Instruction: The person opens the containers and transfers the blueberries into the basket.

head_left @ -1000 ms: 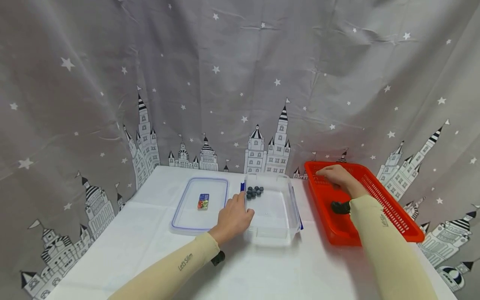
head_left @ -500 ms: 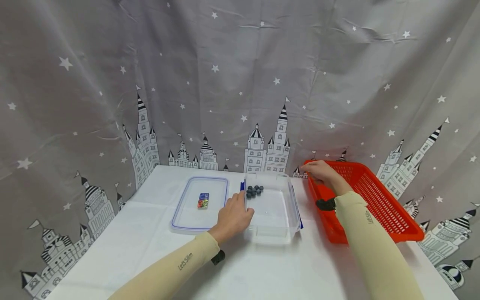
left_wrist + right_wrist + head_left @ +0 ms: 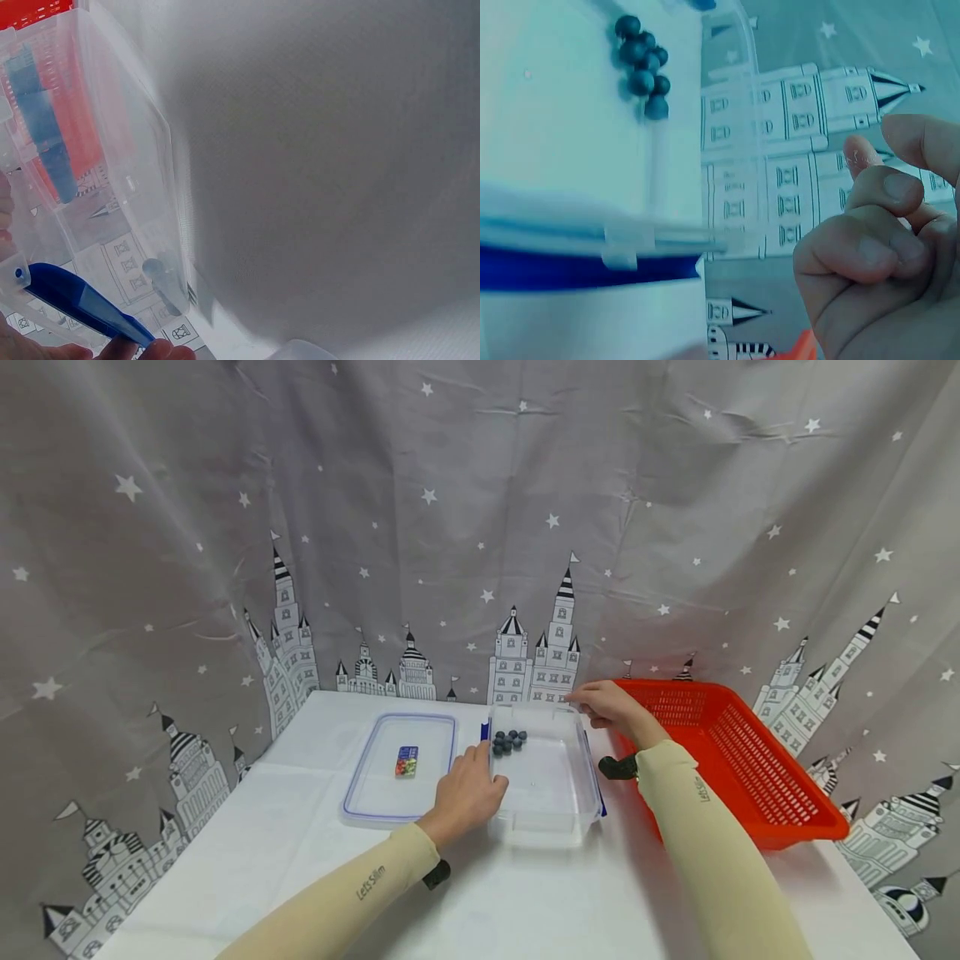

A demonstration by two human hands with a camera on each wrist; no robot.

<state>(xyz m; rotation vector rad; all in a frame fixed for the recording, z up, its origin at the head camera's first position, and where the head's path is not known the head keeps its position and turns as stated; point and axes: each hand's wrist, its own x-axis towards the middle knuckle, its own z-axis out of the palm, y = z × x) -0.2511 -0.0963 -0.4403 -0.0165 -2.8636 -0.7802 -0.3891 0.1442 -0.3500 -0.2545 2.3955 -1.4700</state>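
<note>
Several blueberries [image 3: 507, 744] lie grouped at the far left inside a clear plastic container [image 3: 551, 827]. My left hand [image 3: 467, 789] grips that container's left side, fingertips against its blue latch [image 3: 84, 304] in the left wrist view. Over the container's far right corner, between it and a red basket [image 3: 750, 760], is my right hand [image 3: 615, 706]. In the right wrist view several of its fingers [image 3: 862, 251] are curled, and the thumb and another fingertip appear apart. No item shows in that hand, though the curled fingers hide part of the palm.
A clear lid [image 3: 367, 793] with a blue seal lies left of the container, a small printed label [image 3: 407, 762] on it. A grey curtain [image 3: 420, 527] with stars and castles hangs behind the white table [image 3: 300, 827].
My right hand has moved left, from above the red basket to the container's far right corner. My left hand has kept its place at the container's left side.
</note>
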